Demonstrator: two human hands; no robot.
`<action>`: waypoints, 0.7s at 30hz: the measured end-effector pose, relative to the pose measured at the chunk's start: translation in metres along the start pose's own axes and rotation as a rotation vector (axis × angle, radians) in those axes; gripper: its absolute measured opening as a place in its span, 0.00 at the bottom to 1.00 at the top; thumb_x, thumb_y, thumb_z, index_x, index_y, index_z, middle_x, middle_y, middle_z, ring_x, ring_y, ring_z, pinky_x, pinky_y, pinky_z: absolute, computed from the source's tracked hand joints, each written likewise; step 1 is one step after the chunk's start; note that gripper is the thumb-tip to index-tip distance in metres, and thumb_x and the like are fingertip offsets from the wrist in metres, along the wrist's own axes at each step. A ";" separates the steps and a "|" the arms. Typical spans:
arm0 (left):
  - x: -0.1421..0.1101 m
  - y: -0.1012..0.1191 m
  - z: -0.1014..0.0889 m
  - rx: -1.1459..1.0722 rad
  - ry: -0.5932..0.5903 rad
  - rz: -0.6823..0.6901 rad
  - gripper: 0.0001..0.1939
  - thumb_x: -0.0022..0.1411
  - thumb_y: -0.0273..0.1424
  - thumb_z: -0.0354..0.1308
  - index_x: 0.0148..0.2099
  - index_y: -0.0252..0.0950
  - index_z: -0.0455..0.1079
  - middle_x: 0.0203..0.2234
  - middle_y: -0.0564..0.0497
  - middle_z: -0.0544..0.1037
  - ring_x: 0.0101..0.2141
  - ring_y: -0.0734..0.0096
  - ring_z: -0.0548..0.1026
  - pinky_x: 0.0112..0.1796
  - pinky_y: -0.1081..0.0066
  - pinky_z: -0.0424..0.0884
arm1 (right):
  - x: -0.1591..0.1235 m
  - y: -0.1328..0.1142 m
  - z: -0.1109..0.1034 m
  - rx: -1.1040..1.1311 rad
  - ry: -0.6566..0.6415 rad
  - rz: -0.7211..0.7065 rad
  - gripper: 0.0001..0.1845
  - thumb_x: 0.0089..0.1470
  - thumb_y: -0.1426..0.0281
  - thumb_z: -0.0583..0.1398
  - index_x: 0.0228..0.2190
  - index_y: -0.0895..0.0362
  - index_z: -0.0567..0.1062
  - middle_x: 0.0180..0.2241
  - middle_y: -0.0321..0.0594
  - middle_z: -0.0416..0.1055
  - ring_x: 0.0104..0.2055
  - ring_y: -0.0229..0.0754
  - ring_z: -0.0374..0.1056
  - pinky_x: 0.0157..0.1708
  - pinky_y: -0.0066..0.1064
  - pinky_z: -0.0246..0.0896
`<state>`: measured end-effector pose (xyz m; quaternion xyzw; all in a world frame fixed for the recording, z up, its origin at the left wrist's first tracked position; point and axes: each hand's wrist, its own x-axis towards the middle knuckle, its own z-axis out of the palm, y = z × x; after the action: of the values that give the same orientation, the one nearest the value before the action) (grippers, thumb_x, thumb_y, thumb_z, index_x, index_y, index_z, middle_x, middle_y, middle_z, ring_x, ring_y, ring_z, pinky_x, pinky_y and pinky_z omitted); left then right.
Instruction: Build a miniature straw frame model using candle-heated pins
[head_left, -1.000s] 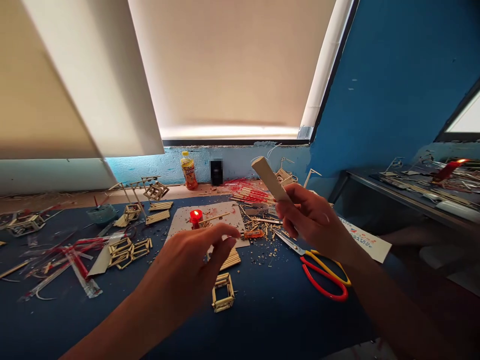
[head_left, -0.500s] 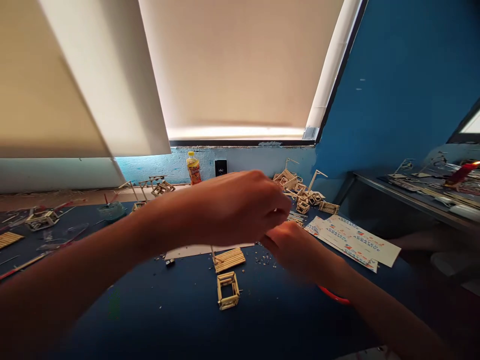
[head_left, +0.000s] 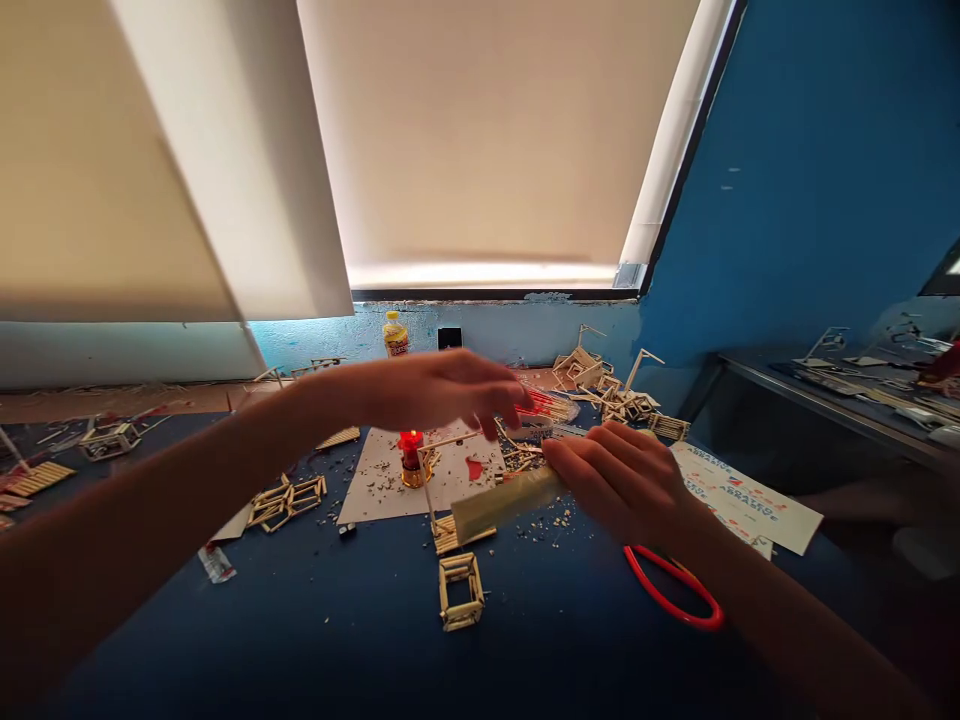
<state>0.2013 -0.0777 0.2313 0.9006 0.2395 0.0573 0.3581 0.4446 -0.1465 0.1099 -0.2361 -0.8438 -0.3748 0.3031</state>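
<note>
My right hand (head_left: 622, 475) is closed on one end of a flat, pale tan strip (head_left: 502, 508), which points to the left and is slightly blurred. What it is made of I cannot tell. My left hand (head_left: 469, 393) hovers a little above and left of it, fingers loosely apart and bent down, with nothing visible in them. Below the strip stands a small open cube frame of sticks (head_left: 460, 592). Behind that cube, a raft-like base of sticks (head_left: 448, 536) carries a post with an arm, partly covered by the strip.
A lit red candle (head_left: 411, 452) stands on a debris-strewn sheet (head_left: 371, 490). Red handles (head_left: 675, 590) lie beside my right forearm, near printed abrasive sheets (head_left: 750, 500). Stick models (head_left: 585, 370) are piled at the back right; another stick frame (head_left: 289, 502) lies left. A bottle (head_left: 395, 335) stands behind.
My hands were together over the table middle; now they are apart, the left raised open and the right lower with the tan strip showing. The candle has come into sight.
</note>
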 end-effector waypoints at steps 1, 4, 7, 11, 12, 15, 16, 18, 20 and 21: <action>0.000 0.001 0.008 -0.071 -0.068 -0.012 0.17 0.74 0.39 0.49 0.52 0.39 0.76 0.41 0.46 0.82 0.39 0.67 0.80 0.42 0.68 0.78 | 0.000 0.002 -0.001 -0.014 0.014 -0.036 0.12 0.62 0.78 0.61 0.46 0.54 0.74 0.30 0.39 0.79 0.26 0.39 0.65 0.27 0.35 0.59; 0.000 0.002 0.032 -0.228 -0.198 -0.025 0.16 0.74 0.36 0.50 0.48 0.36 0.77 0.33 0.48 0.81 0.32 0.69 0.79 0.38 0.67 0.79 | -0.002 0.006 -0.004 -0.028 0.026 -0.108 0.13 0.60 0.77 0.63 0.46 0.52 0.77 0.31 0.38 0.79 0.28 0.40 0.68 0.27 0.36 0.59; 0.001 -0.003 0.045 -0.345 -0.189 -0.005 0.13 0.72 0.37 0.55 0.44 0.36 0.78 0.27 0.51 0.78 0.28 0.72 0.77 0.35 0.69 0.77 | -0.003 0.008 -0.006 -0.025 0.015 -0.146 0.14 0.59 0.76 0.64 0.45 0.48 0.78 0.32 0.37 0.79 0.30 0.41 0.70 0.27 0.36 0.60; -0.003 -0.009 0.040 -0.365 -0.052 0.029 0.12 0.67 0.38 0.62 0.38 0.34 0.78 0.25 0.53 0.76 0.28 0.76 0.74 0.31 0.76 0.72 | 0.000 0.004 -0.009 -0.031 0.142 -0.177 0.14 0.57 0.78 0.66 0.44 0.52 0.78 0.27 0.34 0.75 0.26 0.38 0.66 0.24 0.33 0.57; -0.005 -0.009 0.036 -0.355 -0.026 0.023 0.12 0.67 0.37 0.62 0.38 0.33 0.78 0.25 0.53 0.76 0.27 0.77 0.73 0.30 0.76 0.71 | 0.001 0.003 -0.009 -0.027 0.179 -0.172 0.14 0.56 0.78 0.66 0.44 0.53 0.77 0.26 0.33 0.73 0.25 0.37 0.64 0.24 0.32 0.56; -0.016 -0.009 0.023 -0.294 0.046 -0.032 0.10 0.66 0.36 0.63 0.38 0.33 0.79 0.24 0.53 0.76 0.27 0.76 0.74 0.30 0.76 0.70 | 0.002 0.000 -0.010 0.011 0.205 -0.141 0.14 0.55 0.80 0.66 0.43 0.56 0.77 0.25 0.34 0.71 0.24 0.36 0.62 0.24 0.32 0.57; -0.020 -0.010 0.020 -0.279 0.061 -0.049 0.10 0.66 0.36 0.63 0.38 0.34 0.79 0.23 0.53 0.76 0.27 0.76 0.74 0.30 0.76 0.71 | 0.000 0.000 -0.009 0.028 0.206 -0.132 0.13 0.55 0.80 0.66 0.42 0.56 0.77 0.25 0.34 0.71 0.24 0.36 0.62 0.24 0.32 0.57; -0.028 -0.013 0.014 -0.289 0.094 -0.067 0.09 0.65 0.36 0.64 0.38 0.36 0.80 0.24 0.53 0.77 0.26 0.75 0.73 0.30 0.75 0.71 | -0.005 0.002 -0.008 0.060 0.197 -0.111 0.13 0.56 0.81 0.65 0.42 0.57 0.77 0.24 0.34 0.71 0.25 0.36 0.64 0.25 0.31 0.59; -0.036 -0.018 0.010 -0.334 0.144 -0.077 0.08 0.64 0.35 0.65 0.38 0.37 0.81 0.23 0.53 0.76 0.25 0.76 0.72 0.28 0.75 0.70 | -0.014 0.004 -0.006 0.107 0.195 -0.092 0.14 0.56 0.81 0.64 0.43 0.57 0.77 0.25 0.34 0.72 0.25 0.37 0.64 0.25 0.32 0.60; -0.040 -0.020 0.008 -0.345 0.185 -0.081 0.07 0.63 0.34 0.65 0.38 0.37 0.82 0.23 0.53 0.76 0.25 0.76 0.72 0.28 0.76 0.70 | -0.020 0.004 -0.005 0.153 0.197 -0.081 0.15 0.56 0.81 0.65 0.44 0.56 0.77 0.25 0.34 0.73 0.25 0.37 0.65 0.24 0.32 0.61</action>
<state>0.1606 -0.0892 0.2146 0.8064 0.2938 0.1655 0.4857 0.4635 -0.1514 0.1008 -0.1401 -0.8449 -0.3426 0.3861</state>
